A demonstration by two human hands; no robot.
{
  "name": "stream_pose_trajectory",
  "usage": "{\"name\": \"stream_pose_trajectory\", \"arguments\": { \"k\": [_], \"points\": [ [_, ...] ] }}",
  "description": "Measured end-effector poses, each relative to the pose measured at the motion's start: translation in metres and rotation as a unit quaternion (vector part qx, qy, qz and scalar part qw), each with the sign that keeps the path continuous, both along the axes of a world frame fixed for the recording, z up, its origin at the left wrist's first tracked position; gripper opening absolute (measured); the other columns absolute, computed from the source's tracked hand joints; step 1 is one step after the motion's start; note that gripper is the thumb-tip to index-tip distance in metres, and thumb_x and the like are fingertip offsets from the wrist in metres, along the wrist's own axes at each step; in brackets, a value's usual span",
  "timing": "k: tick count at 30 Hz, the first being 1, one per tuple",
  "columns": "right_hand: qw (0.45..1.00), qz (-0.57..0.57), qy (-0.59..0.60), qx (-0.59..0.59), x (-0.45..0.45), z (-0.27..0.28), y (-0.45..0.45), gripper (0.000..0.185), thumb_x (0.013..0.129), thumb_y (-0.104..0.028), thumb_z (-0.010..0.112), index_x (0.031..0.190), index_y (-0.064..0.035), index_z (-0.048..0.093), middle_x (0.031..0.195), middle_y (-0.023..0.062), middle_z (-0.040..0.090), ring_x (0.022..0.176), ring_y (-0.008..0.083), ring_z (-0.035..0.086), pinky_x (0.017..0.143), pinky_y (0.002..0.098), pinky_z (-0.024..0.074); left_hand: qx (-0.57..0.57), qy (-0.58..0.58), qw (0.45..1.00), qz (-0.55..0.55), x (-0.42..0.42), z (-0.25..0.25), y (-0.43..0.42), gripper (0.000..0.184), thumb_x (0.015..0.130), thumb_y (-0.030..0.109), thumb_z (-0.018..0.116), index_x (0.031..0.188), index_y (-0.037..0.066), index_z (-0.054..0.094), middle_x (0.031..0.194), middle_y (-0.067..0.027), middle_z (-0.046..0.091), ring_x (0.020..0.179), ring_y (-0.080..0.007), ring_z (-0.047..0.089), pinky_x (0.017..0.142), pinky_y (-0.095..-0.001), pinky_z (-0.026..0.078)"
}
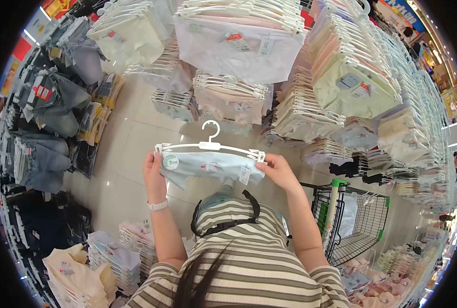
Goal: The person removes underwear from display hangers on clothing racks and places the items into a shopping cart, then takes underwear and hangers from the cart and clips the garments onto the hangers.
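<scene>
A pair of light blue underpants (197, 167) hangs from a white clip hanger (210, 145) in front of my body. My left hand (155, 172) is closed on the left end, by the hanger's clip and the cloth edge. At the other end, my right hand (280, 172) pinches the cloth near the right clip. The hanger's hook points up and away from me. A round green-and-white sticker (171, 162) shows on the left of the cloth, and a white price tag (245, 175) dangles at the right.
Racks of pale underwear (239, 51) on white hangers stand ahead and to the right. Denim clothes (51, 100) hang along the left. A black wire shopping cart (359, 220) with a green-trimmed handle is at my right side. Pale tiled floor (115, 154) shows between the racks.
</scene>
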State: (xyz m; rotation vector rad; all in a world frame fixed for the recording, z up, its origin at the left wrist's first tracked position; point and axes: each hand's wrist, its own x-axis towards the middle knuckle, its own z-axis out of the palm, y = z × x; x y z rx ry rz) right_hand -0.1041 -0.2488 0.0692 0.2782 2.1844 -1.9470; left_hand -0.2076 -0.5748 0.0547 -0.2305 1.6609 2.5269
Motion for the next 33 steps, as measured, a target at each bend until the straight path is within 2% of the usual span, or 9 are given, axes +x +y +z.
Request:
{"name": "stream_pose_trajectory", "arguments": {
  "k": [7, 10, 13, 15, 17, 19, 25, 28, 33],
  "points": [
    [0.995, 0.007, 0.036, 0.092, 0.029, 0.005, 0.018, 0.021, 0.085, -0.017, 0.061, 0.096, 0.0013, 0.065, 0.076, 0.0067, 0.066, 0.069, 0.0072, 0.052, 0.064, 0.0263, 0.0434, -0.147, -0.073, 0.982, -0.099, 0.03, -0.03, -0.01, 0.029, 0.092, 0.02, 0.053, 0.111, -0.001, 0.056, 0.101, -0.0045, 0.062, 0.086, -0.0101, 0.056, 0.079, -0.0257, 0.043],
    [0.991, 0.014, 0.054, 0.121, 0.043, 0.018, 0.02, 0.022, 0.084, -0.018, 0.062, 0.092, 0.0018, 0.065, 0.073, 0.0118, 0.063, 0.066, 0.0147, 0.054, 0.063, 0.0305, 0.044, -0.247, -0.057, 0.967, -0.037, 0.05, -0.025, 0.006, 0.035, 0.09, 0.021, 0.056, 0.119, 0.0, 0.053, 0.112, -0.007, 0.06, 0.097, -0.0151, 0.056, 0.086, -0.0282, 0.042],
    [0.962, 0.056, 0.093, 0.252, 0.053, 0.031, 0.021, 0.019, 0.083, -0.018, 0.062, 0.086, 0.0011, 0.064, 0.069, 0.0147, 0.059, 0.067, 0.0267, 0.055, 0.066, 0.0365, 0.0444, -0.439, 0.047, 0.897, -0.027, 0.069, -0.006, 0.028, 0.04, 0.086, 0.021, 0.06, 0.122, 0.004, 0.052, 0.12, -0.0088, 0.057, 0.108, -0.022, 0.053, 0.093, -0.033, 0.04],
    [0.943, 0.084, 0.11, 0.304, 0.06, 0.034, 0.019, 0.017, 0.081, -0.016, 0.061, 0.082, 0.0005, 0.063, 0.068, 0.0155, 0.058, 0.07, 0.0319, 0.054, 0.069, 0.0403, 0.0437, -0.446, 0.165, 0.873, -0.107, 0.083, 0.009, 0.051, 0.048, 0.081, 0.02, 0.065, 0.124, 0.007, 0.051, 0.12, -0.0096, 0.056, 0.112, -0.028, 0.051, 0.096, -0.0386, 0.038],
    [0.928, 0.107, 0.145, 0.326, 0.068, 0.03, 0.015, 0.014, 0.079, -0.014, 0.061, 0.079, -0.0003, 0.062, 0.068, 0.0156, 0.058, 0.072, 0.0338, 0.054, 0.07, 0.0426, 0.0432, -0.486, 0.332, 0.794, -0.151, 0.102, 0.031, 0.086, 0.049, 0.078, 0.02, 0.068, 0.122, 0.007, 0.052, 0.12, -0.0108, 0.056, 0.111, -0.0305, 0.051, 0.097, -0.042, 0.037],
    [0.917, 0.125, 0.197, 0.324, 0.078, 0.021, 0.011, 0.011, 0.078, -0.012, 0.061, 0.077, -0.0011, 0.062, 0.069, 0.0148, 0.059, 0.072, 0.0323, 0.056, 0.071, 0.0434, 0.0429, -0.504, 0.412, 0.733, -0.198, 0.12, 0.052, 0.118, 0.046, 0.077, 0.021, 0.068, 0.119, 0.007, 0.054, 0.117, -0.0107, 0.057, 0.109, -0.0292, 0.052, 0.098, -0.0456, 0.036],
    [0.929, 0.112, 0.2, 0.29, 0.108, 0.032, 0.011, 0.008, 0.076, -0.01, 0.062, 0.076, -0.0019, 0.062, 0.07, 0.0132, 0.06, 0.072, 0.0305, 0.056, 0.069, 0.0418, 0.0435, -0.383, 0.332, 0.8, -0.32, 0.154, 0.04, 0.151, 0.028, 0.081, 0.015, 0.064, 0.106, 0.005, 0.061, 0.103, -0.0113, 0.063, 0.095, -0.0288, 0.059, 0.083, -0.0398, 0.047],
    [0.935, 0.105, 0.191, 0.281, 0.123, 0.027, 0.014, 0.007, 0.076, -0.007, 0.062, 0.078, -0.0005, 0.062, 0.068, 0.0136, 0.058, 0.069, 0.0308, 0.054, 0.069, 0.0404, 0.0433, -0.36, 0.343, 0.819, -0.287, 0.17, 0.041, 0.157, 0.023, 0.08, 0.009, 0.065, 0.102, 0.002, 0.062, 0.096, -0.0127, 0.065, 0.087, -0.0286, 0.062, 0.076, -0.0337, 0.05],
    [0.949, 0.069, 0.168, 0.258, 0.142, 0.031, 0.015, 0.007, 0.076, -0.008, 0.062, 0.078, -0.0012, 0.061, 0.07, 0.0127, 0.06, 0.072, 0.0304, 0.055, 0.069, 0.0416, 0.0437, -0.321, 0.277, 0.858, -0.29, 0.189, 0.032, 0.166, 0.022, 0.08, 0.005, 0.064, 0.101, 0.001, 0.062, 0.097, -0.0127, 0.065, 0.086, -0.0267, 0.062, 0.075, -0.0329, 0.049]
  ]
}}
